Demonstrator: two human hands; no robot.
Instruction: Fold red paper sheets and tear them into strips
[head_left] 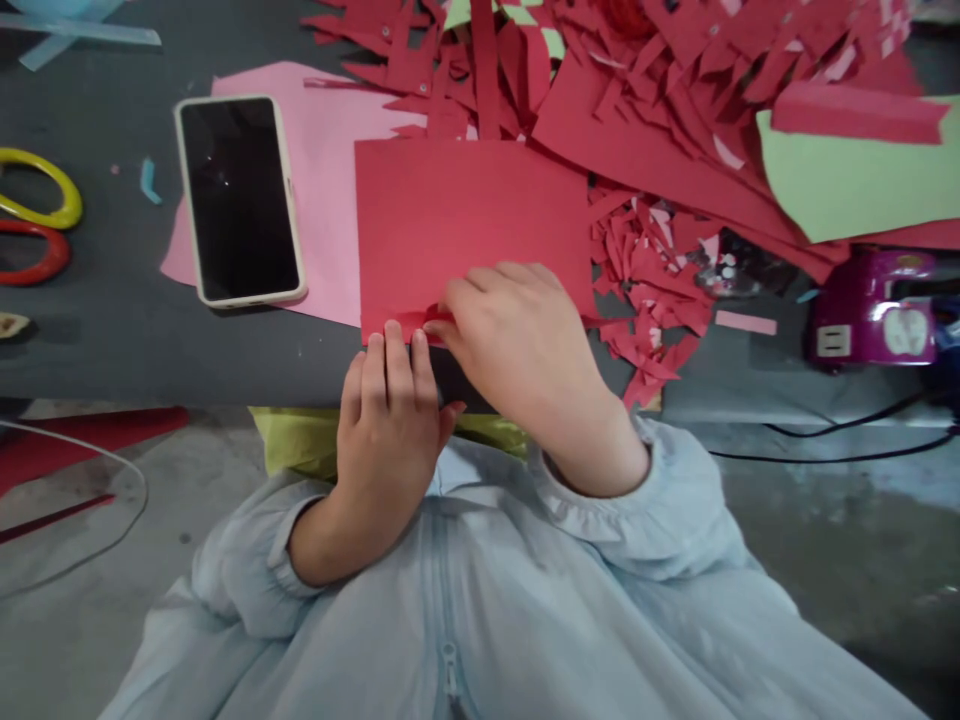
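Observation:
A red sheet of paper (465,220) lies on the dark table, with a narrow strip folded along its near edge. My left hand (390,420) rests at the near left corner, its fingers stretched out and their tips pressing on the folded edge. Close beside it, my right hand (517,340) is closed on the same near edge, thumb and curled fingers at the fold. Its fingertips are partly hidden under the hand. Beneath the red sheet, on its left, a pink sheet (326,200) sticks out.
A phone (241,200) lies on the pink sheet. Scissors with yellow and red handles (45,215) are at the left. Red paper scraps (652,270) are heaped behind and right, near a green sheet (862,180) and a purple glue gun (874,310) with a black cord.

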